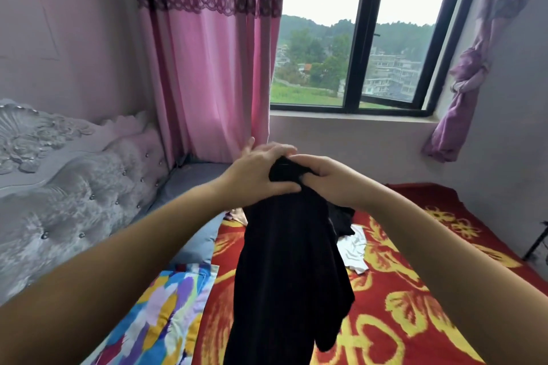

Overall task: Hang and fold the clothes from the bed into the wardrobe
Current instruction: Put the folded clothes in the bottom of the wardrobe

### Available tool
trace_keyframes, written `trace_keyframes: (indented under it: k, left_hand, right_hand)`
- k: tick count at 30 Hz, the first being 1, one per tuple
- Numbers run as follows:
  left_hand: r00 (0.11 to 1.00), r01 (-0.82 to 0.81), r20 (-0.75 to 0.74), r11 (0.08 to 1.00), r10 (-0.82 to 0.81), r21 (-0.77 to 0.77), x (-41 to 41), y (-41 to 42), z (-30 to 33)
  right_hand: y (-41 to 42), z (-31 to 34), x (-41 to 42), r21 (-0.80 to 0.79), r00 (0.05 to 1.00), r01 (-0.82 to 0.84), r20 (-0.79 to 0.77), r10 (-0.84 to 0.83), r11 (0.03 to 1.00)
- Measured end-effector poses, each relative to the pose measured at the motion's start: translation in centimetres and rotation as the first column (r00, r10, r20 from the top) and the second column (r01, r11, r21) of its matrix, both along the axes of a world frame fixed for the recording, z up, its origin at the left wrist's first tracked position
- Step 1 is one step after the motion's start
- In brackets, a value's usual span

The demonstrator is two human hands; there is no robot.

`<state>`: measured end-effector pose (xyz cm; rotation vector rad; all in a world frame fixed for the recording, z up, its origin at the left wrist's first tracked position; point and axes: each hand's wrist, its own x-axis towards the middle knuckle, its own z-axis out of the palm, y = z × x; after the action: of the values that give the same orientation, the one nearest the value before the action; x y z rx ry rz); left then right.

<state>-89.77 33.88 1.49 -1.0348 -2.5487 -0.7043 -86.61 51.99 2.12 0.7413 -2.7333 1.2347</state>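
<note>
A black garment hangs in front of me above the bed, held up by its top edge. My left hand and my right hand meet at that top edge, both gripping the black cloth between thumb and fingers. The garment's lower part drapes down over the red and yellow blanket. On the blanket behind it lie a white garment and another dark piece. A pale pink piece peeks out at the left of the black cloth. The wardrobe is out of view.
A grey tufted headboard stands at the left. A colourful patterned pillow and a blue-grey pillow lie at the bed's head. Pink curtains and a window are ahead. A knotted purple curtain hangs at the right.
</note>
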Motion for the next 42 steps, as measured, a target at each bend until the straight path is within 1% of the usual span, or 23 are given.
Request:
trace_keyframes:
  k: [1,2,4,6,8,10,12,14,16,19,21,22,24,25,27,28,30,32,34,36,38,39,42]
  left_hand:
    - [0.985,0.057,0.160,0.998,-0.063,0.039,-0.3,0.0,0.6]
    - [0.961,0.073,0.258,0.992,-0.097,0.101,-0.6,0.0,1.1]
    - [0.950,0.050,0.298,0.989,-0.090,0.137,-1.2,-0.1,1.9]
    - [0.946,0.035,0.314,0.987,-0.084,0.159,-1.2,0.0,2.9]
    - [0.929,0.010,0.361,0.979,-0.085,0.205,-1.1,-0.1,4.1]
    - [0.909,-0.002,0.410,0.981,-0.080,0.196,-1.1,-0.6,5.2]
    - [0.900,0.009,0.429,0.986,-0.082,0.168,-1.2,-1.0,5.8]
    - [0.897,0.009,0.436,0.988,-0.077,0.156,-1.2,-1.2,6.0]
    - [0.901,-0.002,0.430,0.991,-0.057,0.135,-1.4,-1.4,6.0]
    - [0.928,-0.043,0.373,0.998,0.022,0.047,-2.1,-2.1,5.8]
    - [0.954,-0.075,0.291,0.997,0.077,-0.018,-2.6,-2.5,5.7]
    - [0.964,-0.090,0.249,0.995,0.097,-0.038,-2.7,-2.7,5.8]
    - [0.980,-0.111,0.159,0.992,0.120,-0.065,-2.9,-2.9,6.0]
    - [0.986,-0.112,0.118,0.991,0.121,-0.077,-2.9,-3.0,6.1]
    - [0.992,-0.103,0.059,0.989,0.110,-0.106,-2.8,-3.0,6.2]
    - [0.994,-0.095,0.047,0.989,0.101,-0.117,-2.7,-3.0,6.2]
    - [0.996,-0.072,0.052,0.991,0.079,-0.115,-2.7,-3.0,6.2]
    - [0.995,-0.036,0.087,0.996,0.043,-0.081,-2.4,-2.8,6.1]
    - [0.992,-0.002,0.128,0.999,0.009,-0.051,-2.0,-2.5,6.2]
    - [0.986,0.020,0.168,0.999,-0.013,-0.039,-1.6,-2.2,6.4]
    - [0.980,0.029,0.199,0.999,-0.022,-0.032,-1.4,-2.2,6.6]
    - [0.978,0.020,0.207,0.999,-0.014,-0.029,-1.4,-2.4,6.8]
    - [0.974,-0.059,0.218,0.998,0.063,-0.025,-2.0,-4.1,6.7]
  right_hand:
    - [0.0,0.1,0.0,0.002,1.000,-0.007,0.001,0.007,1.000]
    - [0.1,0.1,0.1,-0.010,1.000,-0.013,0.014,0.013,1.000]
    - [0.5,-0.2,-0.2,-0.086,0.997,0.007,0.077,0.000,0.996]
    - [1.4,-1.0,-0.3,-0.085,0.988,0.032,0.154,-0.019,0.996]
    - [2.7,-2.7,-0.5,0.053,0.960,-0.001,0.278,-0.014,0.999]
    - [4.1,-5.4,-0.8,0.185,0.918,-0.022,0.393,-0.053,0.983]
    - [5.2,-7.9,-1.1,0.268,0.902,-0.014,0.419,-0.103,0.963]
    - [6.1,-9.5,-1.3,0.307,0.901,-0.008,0.415,-0.127,0.952]
    - [6.9,-10.4,-1.3,0.255,0.903,0.044,0.404,-0.148,0.966]
    - [7.6,-10.4,-1.1,0.060,0.891,0.167,0.417,-0.176,0.984]
    - [7.2,-9.8,-0.6,0.038,0.898,0.155,0.411,-0.157,0.987]
    - [6.4,-9.4,0.1,0.083,0.903,0.109,0.409,-0.134,0.991]
    - [4.2,-8.9,1.9,0.263,0.897,-0.056,0.437,-0.067,0.963]
    - [2.9,-9.1,2.7,0.357,0.886,-0.151,0.462,-0.034,0.922]
    - [0.9,-10.2,3.6,0.459,0.880,-0.278,0.475,0.031,0.844]
    - [0.3,-10.7,3.6,0.489,0.895,-0.298,0.441,0.063,0.820]
    - [-0.2,-11.7,2.6,0.519,0.939,-0.241,0.340,0.061,0.820]
    - [-0.3,-12.7,1.0,0.513,0.962,-0.172,0.272,0.031,0.841]
    - [-0.8,-13.4,-0.1,0.455,0.977,-0.137,0.209,0.044,0.880]
    - [-1.8,-13.6,-0.9,0.275,0.980,-0.077,0.196,0.023,0.958]
    - [-2.2,-13.9,-1.3,0.117,0.972,0.041,0.227,-0.067,0.992]
    - [-2.2,-13.9,-1.6,0.096,0.970,0.081,0.221,-0.101,0.992]
    - [-1.0,-13.7,-1.8,0.148,0.964,0.166,0.185,-0.192,0.975]
